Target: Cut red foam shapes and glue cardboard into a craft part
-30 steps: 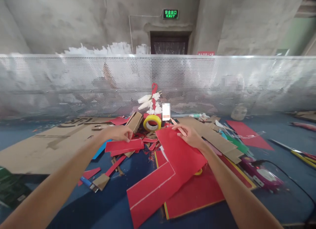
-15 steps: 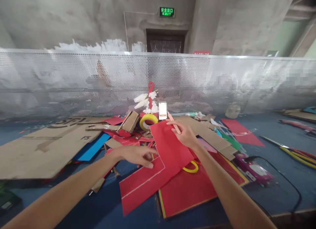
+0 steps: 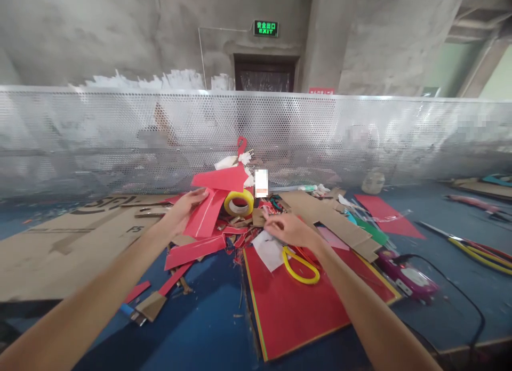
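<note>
My left hand [image 3: 184, 207] grips a bent piece of red card [image 3: 212, 195] and holds it raised above the pile of scraps. My right hand [image 3: 288, 230] hovers over the far edge of a big red sheet [image 3: 308, 301], fingers curled; a thin pink stick showed in it earlier, now I cannot make it out. Yellow-handled scissors [image 3: 298, 264] and a white scrap [image 3: 270, 249] lie on the red sheet just below that hand. A roll of yellow tape [image 3: 239, 202] sits behind the raised card.
Large brown cardboard [image 3: 60, 243] lies at the left, more cardboard strips [image 3: 332, 219] at the right. A purple glue gun [image 3: 406, 275] with a black cable rests at the right. A perforated metal screen [image 3: 360, 136] closes the back. Red strips [image 3: 192, 248] scatter on the blue table.
My left hand took the red L-shaped card off the big sheet and lifted it up and back to the left. My right hand came down toward the scissors, which are uncovered.
</note>
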The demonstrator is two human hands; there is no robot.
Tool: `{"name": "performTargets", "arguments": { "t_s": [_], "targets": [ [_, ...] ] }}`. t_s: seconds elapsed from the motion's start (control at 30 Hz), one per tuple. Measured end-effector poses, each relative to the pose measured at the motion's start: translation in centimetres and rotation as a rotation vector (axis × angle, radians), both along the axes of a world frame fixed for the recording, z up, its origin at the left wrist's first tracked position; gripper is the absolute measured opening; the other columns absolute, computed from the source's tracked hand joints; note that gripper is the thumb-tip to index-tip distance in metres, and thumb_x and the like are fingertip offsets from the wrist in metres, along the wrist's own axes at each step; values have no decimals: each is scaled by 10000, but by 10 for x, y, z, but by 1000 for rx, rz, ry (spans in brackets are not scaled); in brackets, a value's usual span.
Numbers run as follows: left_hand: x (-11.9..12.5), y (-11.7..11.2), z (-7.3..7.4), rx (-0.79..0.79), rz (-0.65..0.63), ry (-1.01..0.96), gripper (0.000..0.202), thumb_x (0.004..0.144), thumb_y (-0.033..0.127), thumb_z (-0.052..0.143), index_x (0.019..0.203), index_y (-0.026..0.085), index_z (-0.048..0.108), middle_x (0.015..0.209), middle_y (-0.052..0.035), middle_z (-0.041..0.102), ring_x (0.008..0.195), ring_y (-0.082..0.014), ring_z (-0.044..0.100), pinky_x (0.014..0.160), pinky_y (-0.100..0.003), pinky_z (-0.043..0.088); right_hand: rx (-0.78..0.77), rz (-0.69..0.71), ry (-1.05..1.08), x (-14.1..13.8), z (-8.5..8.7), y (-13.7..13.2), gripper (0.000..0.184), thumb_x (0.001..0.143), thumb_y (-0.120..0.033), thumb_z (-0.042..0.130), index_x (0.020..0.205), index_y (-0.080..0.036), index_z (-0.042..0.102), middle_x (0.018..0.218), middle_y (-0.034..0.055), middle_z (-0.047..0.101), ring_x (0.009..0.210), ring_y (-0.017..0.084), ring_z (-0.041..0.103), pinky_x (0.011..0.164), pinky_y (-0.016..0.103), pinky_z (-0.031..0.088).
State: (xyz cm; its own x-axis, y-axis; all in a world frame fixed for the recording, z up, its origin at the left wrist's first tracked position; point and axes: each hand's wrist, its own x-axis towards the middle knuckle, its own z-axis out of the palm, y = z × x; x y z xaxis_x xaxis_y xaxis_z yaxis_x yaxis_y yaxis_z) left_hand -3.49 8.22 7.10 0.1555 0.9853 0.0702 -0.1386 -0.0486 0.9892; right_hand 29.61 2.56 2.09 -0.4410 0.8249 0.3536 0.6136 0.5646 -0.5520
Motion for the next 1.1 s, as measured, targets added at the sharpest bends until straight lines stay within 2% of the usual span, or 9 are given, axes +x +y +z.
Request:
{"name": "performTargets", "arguments": {
  "t_s": [0.13, 0.27, 0.33, 0.43, 0.57, 0.7, 0.83, 1.0, 1.1],
  "targets": [
    [9, -1, -17, -155, -102, -68, 331, 785, 309, 757, 1059, 150, 663, 912, -111, 769, 707, -239, 736, 665, -363, 626, -137, 170, -249, -15, 1, -16, 239, 926, -374, 590, 824, -201, 720, 639, -26, 574, 567, 112, 474, 554, 250, 292],
    [20, -3, -31, -85, -44, -95, 326, 741, 258, 817, 1024, 173, 679, 915, -59, 756, 724, -177, 712, 674, -279, 603, -201, 211, -325, -14, 2, -17, 280, 927, -419, 600, 776, -200, 687, 645, -28, 583, 576, 114, 485, 560, 257, 309],
    [27, -6, -36, 1, -14, -97, 370, 727, 253, 837, 1058, 180, 687, 958, -45, 755, 775, -160, 705, 715, -253, 591, -213, 183, -260, -12, 1, -15, 306, 942, -453, 579, 808, -200, 687, 679, -20, 613, 616, 127, 531, 588, 257, 354],
    [39, -14, -42, 145, -77, -22, 562, 773, 351, 811, 1283, 207, 626, 1068, -54, 746, 877, -193, 706, 789, -298, 582, -244, 156, 14, -15, -2, -12, 290, 976, -449, 539, 1032, -203, 681, 895, 25, 709, 798, 167, 649, 714, 270, 464],
    [53, -30, -45, 223, -42, 131, 785, 790, 426, 785, 1472, 203, 464, 1010, -53, 747, 906, -234, 705, 823, -355, 569, -275, 142, 386, -35, -11, -8, 412, 971, -455, 570, 1300, -210, 535, 1008, 55, 720, 885, 194, 696, 825, 328, 535],
    [61, -48, -40, 352, -133, 256, 629, 839, 475, 722, 1369, 186, 543, 1089, -88, 736, 978, -264, 693, 878, -389, 556, -274, 151, 612, -52, -19, -8, 444, 929, -396, 641, 1315, -248, 480, 1081, 65, 726, 956, 224, 724, 860, 370, 573],
    [59, -55, -42, 469, -221, 382, 488, 829, 517, 719, 1196, 204, 641, 1120, -99, 725, 1043, -284, 668, 918, -395, 544, -203, 172, 619, -57, -19, -12, 439, 940, -343, 619, 1350, -289, 471, 1171, 63, 713, 1087, 246, 705, 919, 389, 570],
    [53, -43, -58, 316, -343, 547, 420, 847, 584, 669, 1020, 202, 680, 788, -53, 711, 666, -224, 640, 651, -346, 541, -115, 77, 502, -58, -15, -13, 430, 941, -298, 581, 1364, -282, 501, 1046, 48, 727, 1011, 248, 713, 858, 368, 559],
    [49, -32, -59, 404, -221, 452, 497, 839, 560, 689, 1162, 185, 651, 996, -89, 734, 908, -276, 685, 804, -376, 558, -66, -17, 381, -48, -9, -10, 396, 964, -240, 480, 1360, -253, 506, 871, 14, 724, 794, 197, 701, 761, 316, 523]
  ]
}}
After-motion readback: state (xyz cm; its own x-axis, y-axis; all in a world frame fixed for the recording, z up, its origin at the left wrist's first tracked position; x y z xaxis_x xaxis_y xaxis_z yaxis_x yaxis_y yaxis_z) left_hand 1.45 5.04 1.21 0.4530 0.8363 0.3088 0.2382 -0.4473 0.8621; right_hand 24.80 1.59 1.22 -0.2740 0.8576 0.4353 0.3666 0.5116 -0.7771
